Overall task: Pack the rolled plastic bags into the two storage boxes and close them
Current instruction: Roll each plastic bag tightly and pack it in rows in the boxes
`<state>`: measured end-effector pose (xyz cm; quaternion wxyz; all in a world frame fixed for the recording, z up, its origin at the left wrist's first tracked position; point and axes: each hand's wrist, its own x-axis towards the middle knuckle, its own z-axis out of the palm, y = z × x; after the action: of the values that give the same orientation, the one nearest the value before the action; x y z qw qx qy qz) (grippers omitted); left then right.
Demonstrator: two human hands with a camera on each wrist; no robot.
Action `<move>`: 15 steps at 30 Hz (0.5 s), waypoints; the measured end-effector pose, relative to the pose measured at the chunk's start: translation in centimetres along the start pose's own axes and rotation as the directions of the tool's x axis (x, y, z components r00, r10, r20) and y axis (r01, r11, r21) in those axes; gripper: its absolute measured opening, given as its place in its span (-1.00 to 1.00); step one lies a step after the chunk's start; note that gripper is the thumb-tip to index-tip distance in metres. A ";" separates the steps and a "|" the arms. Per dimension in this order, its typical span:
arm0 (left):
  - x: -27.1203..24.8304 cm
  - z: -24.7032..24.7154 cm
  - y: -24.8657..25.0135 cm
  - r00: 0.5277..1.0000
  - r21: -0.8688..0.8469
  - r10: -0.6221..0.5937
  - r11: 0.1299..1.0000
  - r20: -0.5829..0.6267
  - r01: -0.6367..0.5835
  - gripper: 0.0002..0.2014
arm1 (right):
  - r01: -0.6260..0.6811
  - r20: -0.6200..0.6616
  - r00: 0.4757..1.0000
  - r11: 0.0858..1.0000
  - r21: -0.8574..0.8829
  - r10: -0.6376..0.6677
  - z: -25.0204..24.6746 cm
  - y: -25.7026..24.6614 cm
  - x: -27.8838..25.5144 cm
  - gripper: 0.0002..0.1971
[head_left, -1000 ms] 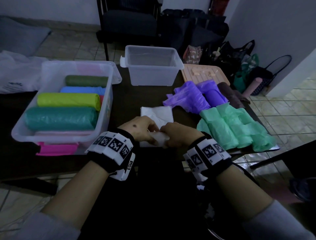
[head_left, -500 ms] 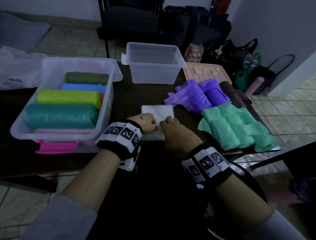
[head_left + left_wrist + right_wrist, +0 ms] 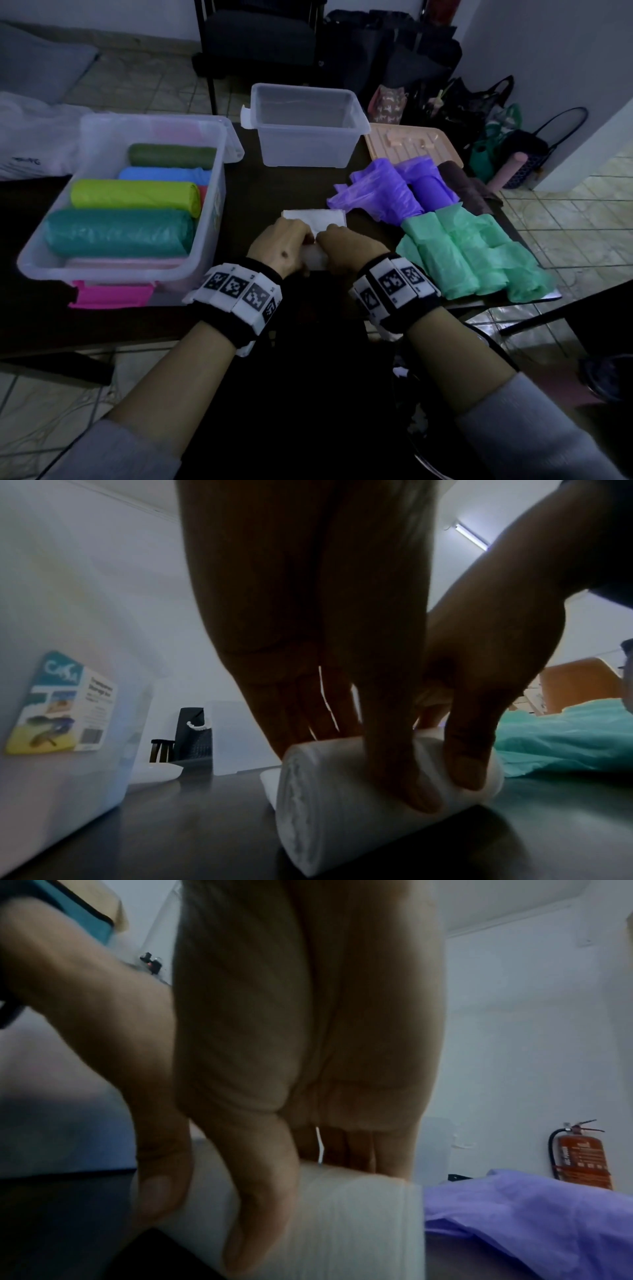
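Note:
A white plastic bag (image 3: 313, 220) lies partly rolled at the middle of the dark table (image 3: 260, 192). Its rolled end (image 3: 329, 815) sits under both hands, and a flat part still shows beyond them. My left hand (image 3: 284, 241) curls over the left half of the roll, thumb on the near side. Beside it, touching, my right hand (image 3: 346, 246) grips the right half (image 3: 346, 1218) the same way. The large clear box (image 3: 154, 118) at the left holds several coloured rolls. A smaller clear box (image 3: 305, 149) stands empty behind the hands.
Loose purple bags (image 3: 383, 195), a brown roll (image 3: 462, 183) and folded green bags (image 3: 472, 257) lie to the right. A beige lid (image 3: 411, 144) rests behind them and a pink lid (image 3: 109, 296) lies under the large box. A chair and bags stand on the floor beyond.
Both hands have rolled the white bag a little further away from me, so the flat part beyond them is shorter. The boxes and other bags have not moved.

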<state>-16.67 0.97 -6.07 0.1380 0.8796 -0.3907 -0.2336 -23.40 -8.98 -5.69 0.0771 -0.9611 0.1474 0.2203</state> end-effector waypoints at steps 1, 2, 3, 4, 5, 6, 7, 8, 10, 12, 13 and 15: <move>0.0 -0.1 0.0 1.000 0.009 0.002 1.000 0.008 -0.002 -0.48 | -0.004 0.016 1.000 1.000 -0.003 0.004 -0.1 0.0 0.1 -0.55; 0.1 -0.3 -0.1 1.000 0.009 0.004 1.000 0.017 -0.005 -0.49 | -0.003 0.024 1.000 1.000 -0.006 0.004 -0.2 0.1 0.2 -0.55; 0.1 -0.5 -0.2 1.000 0.007 0.012 1.000 0.023 -0.012 -0.51 | -0.001 0.024 1.000 1.000 -0.007 0.001 -0.2 0.1 0.1 -0.55; 0.1 -0.6 -0.2 0.999 0.006 0.021 1.000 0.029 -0.021 -0.53 | 0.003 0.015 1.000 1.000 -0.004 -0.003 -0.1 0.1 -0.1 -0.54; 0.1 -0.8 -0.2 0.999 0.006 0.029 1.000 0.036 -0.029 -0.55 | 0.009 -0.002 1.000 1.000 0.001 -0.009 0.2 0.1 -0.4 -0.52; 0.1 -0.9 -0.2 0.998 0.007 0.033 0.999 0.051 -0.033 -0.58 | 0.023 -0.038 0.999 1.000 -0.004 -0.023 0.6 0.0 -0.8 -0.50; 0.1 -1.0 -0.1 0.997 0.007 0.032 0.999 0.072 -0.032 -0.60 | 0.038 -0.099 0.994 0.999 -0.023 -0.040 1.3 -0.2 -1.3 -0.48; 0.2 -1.0 -0.1 0.995 0.007 0.029 1.000 0.096 -0.030 -0.62 | 0.047 -0.182 0.982 0.998 -0.047 -0.055 2.2 -0.3 -1.8 -0.49; 0.3 -1.1 -0.1 0.991 0.009 0.027 1.000 0.133 -0.028 -0.61 | 0.032 -0.332 0.942 0.997 -0.072 -0.055 3.7 -0.8 -2.9 -0.56; 0.4 -1.1 -0.1 0.982 0.015 0.036 0.999 0.183 -0.039 -0.59 | 0.017 -0.380 0.924 0.997 -0.069 -0.042 4.6 -1.2 -3.8 -0.65; 0.4 -1.2 0.1 0.974 0.026 0.034 0.999 0.223 -0.041 -0.60 | 0.023 -0.373 0.927 0.998 -0.055 -0.042 4.8 -1.2 -4.1 -0.67; 0.5 -1.3 0.3 0.956 0.046 0.010 0.999 0.292 -0.024 -0.59 | 0.048 -0.340 0.939 0.999 -0.004 -0.047 4.6 -1.0 -4.6 -0.67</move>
<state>-15.93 0.49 -4.97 0.0594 0.8354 -0.4198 -0.3499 -28.84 -5.93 -7.65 0.0581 -0.9878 0.1357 0.0487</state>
